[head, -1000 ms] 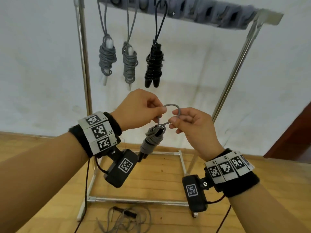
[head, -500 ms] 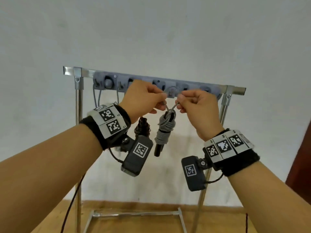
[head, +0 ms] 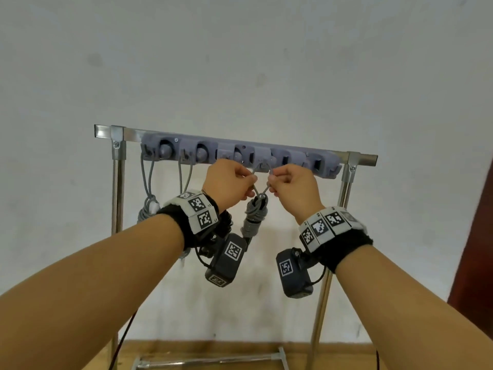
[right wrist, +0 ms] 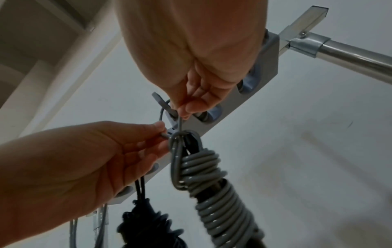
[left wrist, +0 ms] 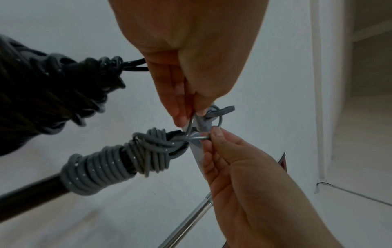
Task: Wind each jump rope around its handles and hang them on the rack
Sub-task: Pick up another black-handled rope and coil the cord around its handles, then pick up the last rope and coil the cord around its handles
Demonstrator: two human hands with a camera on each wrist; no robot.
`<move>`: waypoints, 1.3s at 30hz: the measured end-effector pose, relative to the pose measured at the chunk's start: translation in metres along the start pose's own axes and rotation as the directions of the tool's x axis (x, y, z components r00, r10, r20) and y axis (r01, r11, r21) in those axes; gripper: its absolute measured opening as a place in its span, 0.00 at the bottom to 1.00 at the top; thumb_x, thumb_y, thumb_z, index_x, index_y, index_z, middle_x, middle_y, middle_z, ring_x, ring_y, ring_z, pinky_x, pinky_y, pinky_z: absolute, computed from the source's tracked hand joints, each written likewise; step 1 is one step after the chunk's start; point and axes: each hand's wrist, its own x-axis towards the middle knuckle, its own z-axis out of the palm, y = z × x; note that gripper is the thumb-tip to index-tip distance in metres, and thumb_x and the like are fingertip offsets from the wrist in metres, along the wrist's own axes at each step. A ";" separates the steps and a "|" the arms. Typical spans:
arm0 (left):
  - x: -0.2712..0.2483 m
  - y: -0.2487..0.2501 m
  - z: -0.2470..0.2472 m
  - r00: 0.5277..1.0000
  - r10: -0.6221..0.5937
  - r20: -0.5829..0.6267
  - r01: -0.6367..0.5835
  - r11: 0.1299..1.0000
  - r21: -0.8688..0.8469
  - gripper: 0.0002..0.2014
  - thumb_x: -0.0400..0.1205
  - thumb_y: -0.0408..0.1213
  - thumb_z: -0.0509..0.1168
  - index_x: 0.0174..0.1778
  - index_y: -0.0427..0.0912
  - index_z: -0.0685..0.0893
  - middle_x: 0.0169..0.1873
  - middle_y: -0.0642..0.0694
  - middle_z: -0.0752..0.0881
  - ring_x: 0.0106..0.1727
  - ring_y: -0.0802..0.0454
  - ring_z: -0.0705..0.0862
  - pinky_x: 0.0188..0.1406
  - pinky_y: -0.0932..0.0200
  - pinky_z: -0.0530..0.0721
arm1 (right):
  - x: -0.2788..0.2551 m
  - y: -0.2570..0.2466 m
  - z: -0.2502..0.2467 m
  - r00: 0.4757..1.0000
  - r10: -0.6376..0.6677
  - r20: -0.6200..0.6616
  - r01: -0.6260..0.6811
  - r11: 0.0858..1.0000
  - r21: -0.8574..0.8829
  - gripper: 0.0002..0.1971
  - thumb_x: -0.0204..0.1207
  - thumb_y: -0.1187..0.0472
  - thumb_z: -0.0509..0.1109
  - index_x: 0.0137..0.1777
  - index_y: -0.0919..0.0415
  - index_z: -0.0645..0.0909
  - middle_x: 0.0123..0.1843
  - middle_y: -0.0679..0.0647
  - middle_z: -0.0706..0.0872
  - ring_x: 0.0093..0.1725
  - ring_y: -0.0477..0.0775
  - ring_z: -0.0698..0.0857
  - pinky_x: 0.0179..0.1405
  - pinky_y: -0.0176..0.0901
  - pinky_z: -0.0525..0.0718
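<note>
A grey jump rope (head: 254, 217), wound round its black handles, hangs from a small loop (head: 262, 169) of its own cord. My left hand (head: 252, 182) pinches the loop's left strand and my right hand (head: 270, 182) pinches the right strand. The top of the loop sits over a grey hook (left wrist: 220, 111) on the rack's hook strip (head: 296, 158). In the left wrist view the grey rope bundle (left wrist: 118, 159) hangs below my left fingertips (left wrist: 182, 117). The right wrist view shows the same bundle (right wrist: 212, 184) under my right fingertips (right wrist: 188, 109).
A wound grey rope (head: 149, 209) hangs at the strip's left end, and another grey loop (head: 185, 177) beside it. A black wound rope (right wrist: 144, 223) hangs just left of the held one. Steel posts (head: 117, 196) flank the rack; bare hooks (head: 317, 164) lie to the right.
Both hands have lifted the grey bundle from waist height up to the hook strip, and the loop now lies over a hook. The view has tilted upward.
</note>
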 end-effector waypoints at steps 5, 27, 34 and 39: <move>-0.024 0.002 -0.010 0.999 0.043 0.003 -0.043 0.995 0.086 0.09 0.80 0.42 0.72 0.49 0.40 0.88 0.33 0.47 0.91 0.36 0.54 0.91 0.39 0.56 0.90 | -0.022 -0.007 -0.006 0.999 -0.008 -0.051 0.009 1.000 0.009 0.09 0.75 0.63 0.73 0.54 0.53 0.85 0.44 0.46 0.89 0.44 0.43 0.88 0.54 0.51 0.89; -0.428 -0.368 0.009 0.471 -0.636 0.611 0.258 0.762 0.595 0.08 0.81 0.43 0.66 0.50 0.48 0.89 0.41 0.54 0.86 0.46 0.52 0.86 0.45 0.57 0.85 | -0.419 0.245 0.146 0.335 0.502 0.797 -0.178 0.865 -0.470 0.08 0.77 0.51 0.74 0.53 0.51 0.85 0.46 0.42 0.86 0.48 0.43 0.84 0.46 0.39 0.84; -0.499 -0.482 0.035 0.338 -0.766 0.547 0.366 0.643 0.673 0.16 0.84 0.41 0.60 0.66 0.45 0.84 0.62 0.45 0.86 0.61 0.47 0.83 0.59 0.55 0.82 | -0.521 0.368 0.208 0.212 0.605 0.767 -0.184 0.796 -0.577 0.04 0.79 0.50 0.68 0.52 0.44 0.81 0.46 0.39 0.82 0.49 0.44 0.83 0.43 0.35 0.80; -0.496 -0.548 0.064 0.352 -0.746 0.565 0.224 0.653 0.723 0.18 0.83 0.42 0.60 0.70 0.44 0.77 0.68 0.44 0.79 0.69 0.42 0.77 0.62 0.51 0.76 | -0.545 0.424 0.264 0.251 0.621 0.742 -0.184 0.783 -0.593 0.10 0.79 0.49 0.66 0.58 0.45 0.82 0.55 0.43 0.86 0.54 0.46 0.84 0.50 0.40 0.83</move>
